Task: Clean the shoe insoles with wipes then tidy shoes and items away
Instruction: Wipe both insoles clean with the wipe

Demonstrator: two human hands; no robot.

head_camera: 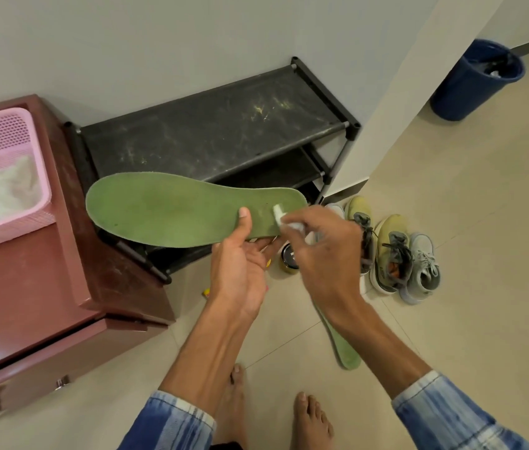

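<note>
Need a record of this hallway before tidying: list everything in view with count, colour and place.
shoe rack: one, black, against the wall
held insole: one, green, in front of the rack
wipe: one, white, pressed on the held insole's right end
shoes: at least three, two yellowish, one grey, on the floor right of the rack
floor insole: one, green, on the tiles near the shoes
tin: one, dark lid, on the floor before the rack
cabinet: one, maroon, left of the rack
basket: one, pink, on the cabinet
bin: one, blue, far right by the wall
left hand: one, grips the held insole
right hand: one, pinches the wipe
feet: two, bare, on the tiles
</note>
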